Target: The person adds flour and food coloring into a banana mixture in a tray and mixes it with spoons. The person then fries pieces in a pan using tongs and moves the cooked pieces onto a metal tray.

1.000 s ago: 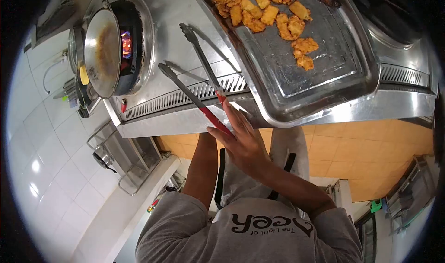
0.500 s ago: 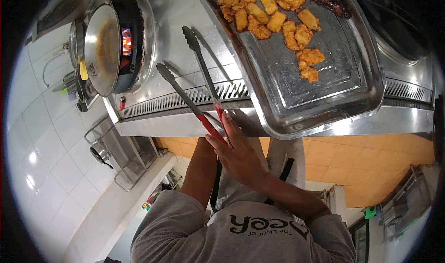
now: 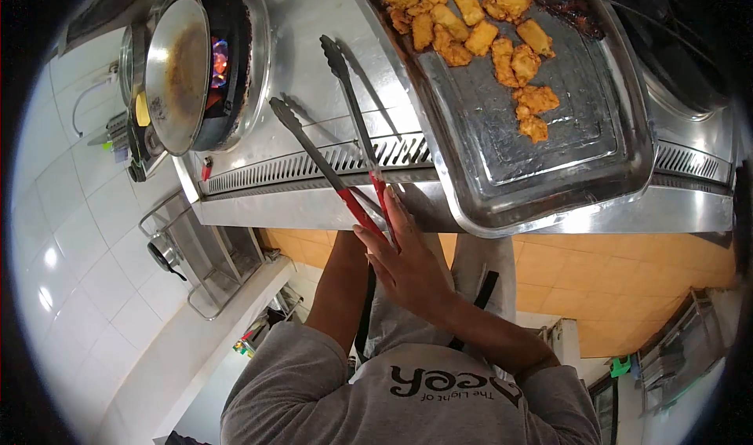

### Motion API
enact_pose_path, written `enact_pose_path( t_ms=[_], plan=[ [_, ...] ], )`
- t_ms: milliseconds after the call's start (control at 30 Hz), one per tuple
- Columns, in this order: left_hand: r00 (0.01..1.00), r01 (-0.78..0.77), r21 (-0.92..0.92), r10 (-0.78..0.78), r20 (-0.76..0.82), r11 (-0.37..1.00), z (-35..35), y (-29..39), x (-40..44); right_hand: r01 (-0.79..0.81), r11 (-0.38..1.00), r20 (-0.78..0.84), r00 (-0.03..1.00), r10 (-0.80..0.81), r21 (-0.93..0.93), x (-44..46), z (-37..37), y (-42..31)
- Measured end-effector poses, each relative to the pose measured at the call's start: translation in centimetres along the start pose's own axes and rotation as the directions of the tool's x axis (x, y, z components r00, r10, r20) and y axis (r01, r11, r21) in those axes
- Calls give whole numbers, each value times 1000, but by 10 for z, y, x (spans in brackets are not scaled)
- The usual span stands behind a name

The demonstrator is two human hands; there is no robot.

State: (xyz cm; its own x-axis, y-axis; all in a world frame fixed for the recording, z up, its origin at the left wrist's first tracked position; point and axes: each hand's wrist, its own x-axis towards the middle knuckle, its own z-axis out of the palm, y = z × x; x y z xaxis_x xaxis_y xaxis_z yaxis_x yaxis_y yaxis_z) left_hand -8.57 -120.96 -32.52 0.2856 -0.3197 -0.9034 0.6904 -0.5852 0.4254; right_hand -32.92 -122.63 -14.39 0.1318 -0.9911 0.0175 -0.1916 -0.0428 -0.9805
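Note:
My right hand (image 3: 409, 276) is closed around the red handles of metal tongs (image 3: 361, 139), in the middle of the view. The tongs' two arms are spread apart, their dark tips above the steel counter with nothing between them. To their right is a deep metal tray (image 3: 478, 224) with several golden fried pieces (image 3: 503, 62) in its upper part and a dark, charred-looking piece (image 3: 571, 12) near the top right. My left forearm (image 3: 339, 279) reaches up to the counter edge. My left hand is hidden there.
At the upper left, a wok (image 3: 177, 76) stands tilted beside a burner with a flame (image 3: 220, 62). A large dark pan (image 3: 674, 68) is at the right behind the tray. A metal rack (image 3: 200, 245) stands at the left below the counter, near a tiled wall (image 3: 118, 245).
The tray and its food appear lower and farther right in view. A thin metal rod now shows at the top right. My right hand keeps hold of the tongs, which look slightly closer together.

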Motion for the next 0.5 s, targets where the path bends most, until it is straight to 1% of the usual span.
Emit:
enact_pose_path(
  t_ms=[200,500],
  plan=[
    [1000,-3,-7,3,-3,1000,-1,0,-1,20,1000,2,1000,-20,-14,-2,1,2],
    [1000,-8,-17,8,-11,1000,-1,-2,0,8,1000,-1,1000,-8,11,-2,1,3]
  ],
)
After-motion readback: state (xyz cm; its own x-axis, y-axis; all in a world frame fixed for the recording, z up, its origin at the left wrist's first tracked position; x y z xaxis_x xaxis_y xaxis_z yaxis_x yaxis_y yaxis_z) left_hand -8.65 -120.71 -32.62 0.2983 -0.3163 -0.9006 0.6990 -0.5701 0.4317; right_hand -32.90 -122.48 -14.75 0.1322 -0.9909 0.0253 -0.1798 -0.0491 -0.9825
